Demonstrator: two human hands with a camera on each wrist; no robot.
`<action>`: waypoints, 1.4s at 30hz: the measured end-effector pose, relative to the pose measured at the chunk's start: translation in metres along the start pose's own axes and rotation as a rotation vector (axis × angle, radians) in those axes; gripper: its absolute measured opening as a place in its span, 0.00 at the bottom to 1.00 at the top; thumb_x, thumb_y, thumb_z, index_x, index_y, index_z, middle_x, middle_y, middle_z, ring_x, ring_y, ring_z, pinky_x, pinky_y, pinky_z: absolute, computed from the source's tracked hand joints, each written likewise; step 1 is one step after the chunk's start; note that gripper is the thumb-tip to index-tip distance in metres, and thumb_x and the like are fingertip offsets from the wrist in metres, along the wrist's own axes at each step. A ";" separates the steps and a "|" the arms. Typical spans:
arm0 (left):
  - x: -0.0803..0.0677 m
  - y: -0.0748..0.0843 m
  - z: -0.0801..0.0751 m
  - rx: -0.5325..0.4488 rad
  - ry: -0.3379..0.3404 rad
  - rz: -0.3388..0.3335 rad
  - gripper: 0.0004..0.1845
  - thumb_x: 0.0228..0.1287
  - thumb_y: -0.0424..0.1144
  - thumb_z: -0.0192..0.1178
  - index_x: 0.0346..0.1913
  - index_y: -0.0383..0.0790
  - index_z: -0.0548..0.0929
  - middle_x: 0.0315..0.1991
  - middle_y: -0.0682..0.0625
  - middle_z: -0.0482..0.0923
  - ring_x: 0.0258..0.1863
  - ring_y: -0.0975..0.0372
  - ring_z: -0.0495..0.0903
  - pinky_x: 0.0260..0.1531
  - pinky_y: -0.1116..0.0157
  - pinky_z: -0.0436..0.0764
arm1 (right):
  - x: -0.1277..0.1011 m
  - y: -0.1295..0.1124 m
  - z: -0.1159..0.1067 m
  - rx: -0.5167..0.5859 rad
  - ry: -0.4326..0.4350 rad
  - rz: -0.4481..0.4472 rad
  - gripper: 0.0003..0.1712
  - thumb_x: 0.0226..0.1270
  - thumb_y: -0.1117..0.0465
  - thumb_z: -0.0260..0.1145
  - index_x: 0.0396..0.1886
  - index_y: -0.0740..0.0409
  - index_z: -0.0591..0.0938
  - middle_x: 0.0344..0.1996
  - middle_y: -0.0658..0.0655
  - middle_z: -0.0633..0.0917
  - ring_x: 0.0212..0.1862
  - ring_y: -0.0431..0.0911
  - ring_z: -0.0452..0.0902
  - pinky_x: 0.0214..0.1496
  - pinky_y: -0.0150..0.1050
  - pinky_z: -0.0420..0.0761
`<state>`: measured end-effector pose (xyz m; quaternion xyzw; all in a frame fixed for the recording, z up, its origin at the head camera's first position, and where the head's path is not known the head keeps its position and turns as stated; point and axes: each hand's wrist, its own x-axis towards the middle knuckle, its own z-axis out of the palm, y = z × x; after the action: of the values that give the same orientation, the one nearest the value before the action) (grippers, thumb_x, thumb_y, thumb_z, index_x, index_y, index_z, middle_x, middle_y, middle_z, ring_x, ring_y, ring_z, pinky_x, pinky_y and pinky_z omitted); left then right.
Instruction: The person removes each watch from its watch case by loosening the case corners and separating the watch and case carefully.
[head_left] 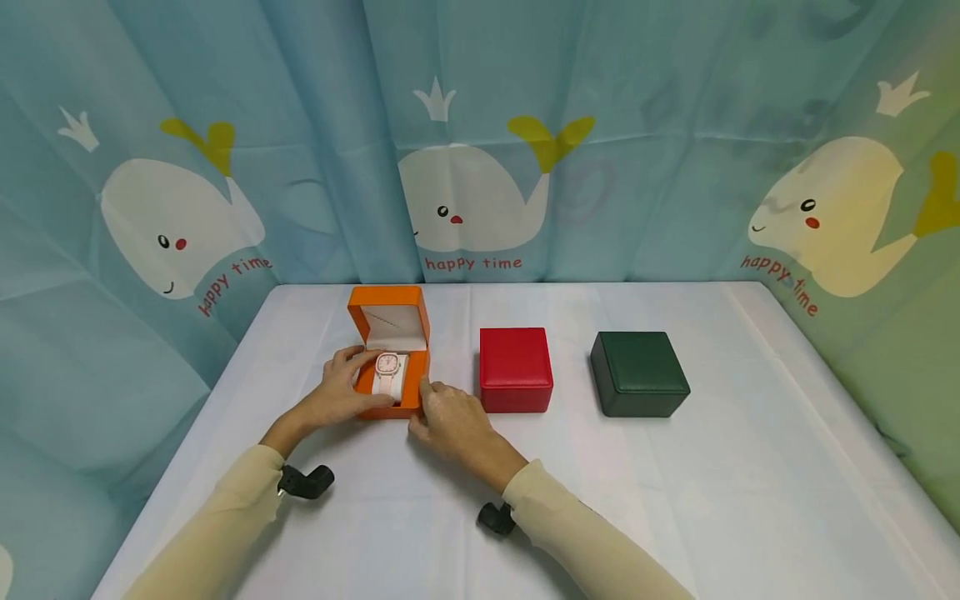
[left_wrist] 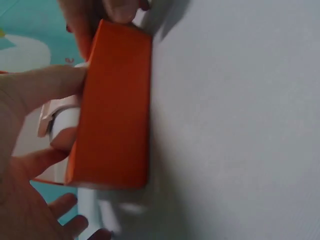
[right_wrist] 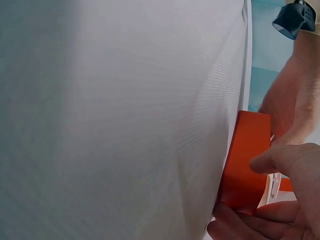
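Note:
An orange watch box (head_left: 417,387) stands on the left half of the table with its lid raised and pale lining showing. Inside, a watch (head_left: 387,364) with a pink strap is wrapped round a white cushion. My left hand (head_left: 341,392) reaches in from the left, thumb at the near end and fingers at the far side, gripping the watch on its cushion. My right hand (head_left: 453,421) holds the box's near right corner. In the right wrist view its thumb (right_wrist: 272,159) lies on the orange front wall, with the fingers round the side.
A closed red box (head_left: 515,367) stands just right of the orange one. Farther right is a closed dark green box (head_left: 640,372). All stand on a white tablecloth (head_left: 720,500), before a blue curtain (head_left: 315,125) with whale prints.

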<state>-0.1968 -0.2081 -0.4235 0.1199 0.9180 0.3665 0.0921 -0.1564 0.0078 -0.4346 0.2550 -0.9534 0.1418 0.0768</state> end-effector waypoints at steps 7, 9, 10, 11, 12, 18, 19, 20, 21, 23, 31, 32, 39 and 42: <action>0.002 -0.003 -0.003 0.031 0.036 0.056 0.46 0.55 0.47 0.78 0.72 0.33 0.69 0.71 0.27 0.51 0.67 0.33 0.50 0.60 0.30 0.60 | -0.002 0.001 0.000 0.011 -0.019 0.003 0.32 0.65 0.53 0.70 0.64 0.66 0.78 0.42 0.56 0.86 0.41 0.47 0.84 0.39 0.41 0.85; 0.002 -0.004 -0.001 0.035 0.060 0.083 0.44 0.55 0.44 0.78 0.72 0.32 0.69 0.70 0.27 0.52 0.67 0.33 0.50 0.61 0.30 0.59 | -0.002 0.001 0.000 0.013 -0.024 0.004 0.33 0.65 0.53 0.70 0.64 0.66 0.77 0.44 0.56 0.86 0.42 0.47 0.84 0.40 0.41 0.85; 0.001 -0.003 0.000 0.043 0.074 0.094 0.44 0.55 0.43 0.78 0.71 0.32 0.69 0.70 0.27 0.52 0.67 0.33 0.50 0.61 0.31 0.59 | -0.002 0.001 0.000 0.011 -0.029 0.005 0.33 0.65 0.52 0.70 0.65 0.65 0.77 0.44 0.56 0.86 0.43 0.47 0.84 0.41 0.41 0.85; 0.001 -0.003 0.001 0.051 0.086 0.102 0.43 0.55 0.42 0.78 0.71 0.32 0.69 0.70 0.28 0.52 0.67 0.34 0.50 0.61 0.31 0.59 | -0.002 0.001 0.000 0.009 -0.032 0.005 0.33 0.65 0.52 0.70 0.65 0.65 0.77 0.45 0.56 0.86 0.44 0.47 0.84 0.42 0.41 0.85; 0.000 -0.003 0.002 0.060 0.098 0.108 0.43 0.55 0.41 0.78 0.71 0.33 0.69 0.71 0.29 0.52 0.67 0.35 0.50 0.61 0.31 0.60 | -0.002 0.001 0.000 0.008 -0.031 0.006 0.33 0.65 0.52 0.70 0.65 0.65 0.77 0.46 0.56 0.86 0.44 0.48 0.84 0.42 0.41 0.85; -0.003 0.000 0.006 0.119 0.170 0.127 0.42 0.55 0.40 0.79 0.71 0.35 0.70 0.72 0.33 0.50 0.68 0.38 0.49 0.61 0.32 0.63 | -0.002 0.002 0.000 0.003 -0.021 0.002 0.32 0.65 0.53 0.70 0.64 0.66 0.77 0.45 0.57 0.86 0.44 0.48 0.84 0.43 0.42 0.85; -0.004 0.001 0.007 0.122 0.179 0.132 0.42 0.54 0.39 0.79 0.71 0.35 0.70 0.71 0.33 0.50 0.68 0.38 0.49 0.61 0.33 0.63 | -0.002 0.002 0.000 0.005 -0.019 0.001 0.32 0.64 0.54 0.70 0.63 0.66 0.78 0.45 0.57 0.86 0.44 0.48 0.84 0.42 0.41 0.85; -0.004 0.002 0.007 0.123 0.188 0.138 0.42 0.54 0.38 0.79 0.70 0.35 0.70 0.71 0.33 0.50 0.68 0.38 0.49 0.61 0.33 0.63 | -0.002 0.002 0.000 0.007 -0.021 0.000 0.31 0.64 0.54 0.69 0.63 0.66 0.78 0.45 0.57 0.86 0.44 0.48 0.84 0.42 0.42 0.85; -0.005 0.002 0.008 0.126 0.197 0.145 0.42 0.54 0.38 0.79 0.70 0.35 0.71 0.70 0.33 0.51 0.67 0.38 0.50 0.61 0.33 0.63 | -0.002 0.002 -0.001 0.011 -0.022 0.000 0.31 0.64 0.55 0.69 0.63 0.66 0.78 0.45 0.57 0.86 0.44 0.48 0.84 0.42 0.42 0.85; -0.006 0.003 0.008 0.128 0.213 0.158 0.41 0.54 0.37 0.79 0.69 0.34 0.71 0.69 0.33 0.52 0.66 0.38 0.51 0.62 0.35 0.63 | -0.002 0.002 -0.001 0.016 -0.023 -0.001 0.30 0.64 0.55 0.69 0.62 0.66 0.78 0.44 0.57 0.86 0.43 0.48 0.84 0.42 0.42 0.85; -0.005 0.003 0.009 0.124 0.181 0.201 0.41 0.55 0.34 0.78 0.69 0.31 0.69 0.65 0.32 0.64 0.61 0.39 0.61 0.62 0.37 0.64 | -0.003 0.002 -0.001 0.020 -0.040 0.006 0.30 0.64 0.56 0.69 0.62 0.66 0.78 0.45 0.57 0.85 0.44 0.48 0.83 0.43 0.42 0.85; -0.005 0.004 0.009 0.127 0.175 0.205 0.41 0.55 0.35 0.78 0.69 0.31 0.68 0.66 0.32 0.65 0.61 0.39 0.61 0.63 0.37 0.64 | -0.003 0.002 -0.001 0.021 -0.044 0.009 0.31 0.64 0.56 0.69 0.63 0.66 0.77 0.46 0.57 0.85 0.45 0.48 0.83 0.44 0.42 0.85; -0.007 0.003 0.007 0.231 0.180 0.207 0.43 0.56 0.40 0.78 0.71 0.31 0.68 0.68 0.33 0.69 0.60 0.40 0.66 0.60 0.38 0.68 | -0.003 0.001 -0.001 0.018 -0.059 0.019 0.32 0.64 0.55 0.70 0.65 0.66 0.77 0.48 0.58 0.85 0.48 0.48 0.82 0.46 0.42 0.84; -0.008 0.003 0.006 0.270 0.185 0.199 0.43 0.57 0.42 0.77 0.72 0.31 0.68 0.66 0.33 0.71 0.59 0.39 0.68 0.58 0.37 0.68 | -0.003 0.000 0.000 0.017 -0.054 0.019 0.33 0.64 0.55 0.70 0.65 0.66 0.76 0.50 0.58 0.85 0.49 0.48 0.82 0.47 0.42 0.84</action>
<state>-0.1875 -0.2047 -0.4249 0.1873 0.9470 0.2569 -0.0463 -0.1538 0.0096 -0.4352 0.2505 -0.9562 0.1439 0.0473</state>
